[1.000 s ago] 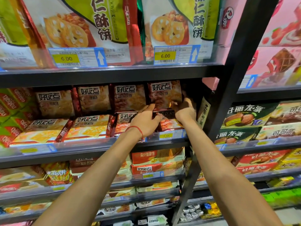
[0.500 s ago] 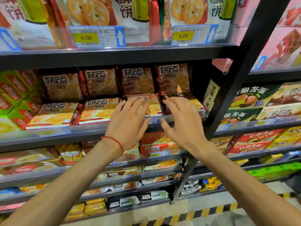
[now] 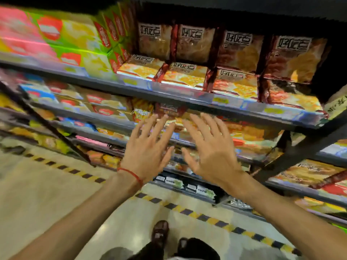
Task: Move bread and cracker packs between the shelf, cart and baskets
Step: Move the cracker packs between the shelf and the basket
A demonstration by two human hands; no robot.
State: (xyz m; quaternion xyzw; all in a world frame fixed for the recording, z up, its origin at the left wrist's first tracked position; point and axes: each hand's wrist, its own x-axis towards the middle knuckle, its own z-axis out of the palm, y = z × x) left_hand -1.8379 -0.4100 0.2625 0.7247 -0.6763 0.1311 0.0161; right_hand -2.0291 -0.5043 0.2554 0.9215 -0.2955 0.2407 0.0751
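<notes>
Above and just beyond both hands, the cracker packs [image 3: 185,76] fill a shelf [image 3: 187,99]: one row lies flat behind the front rail, and a second row stands upright at the back. The left hand [image 3: 148,147], with a red string [image 3: 131,174] at its wrist, and the right hand [image 3: 210,149] hang side by side in front of the shelving. Their backs face the camera and their fingers are straight and spread wide; neither hand holds or touches anything. Past the fingertips, one level lower, sits a dark red pack [image 3: 170,109], too blurred to read.

These packs look like thin glossy film around a tray of crackers, so they are probably light, fairly stiff along their length, slick on the surface and brittle inside. A good hold would be across the two long sides, thumb on one edge and fingers on the other, with only light pressure. Squeezing the printed face could crack the contents. A flat pack likely needs its near end tipped up over the rail before it slides out. A pack held by its crimped end seal alone would probably swing.
</notes>
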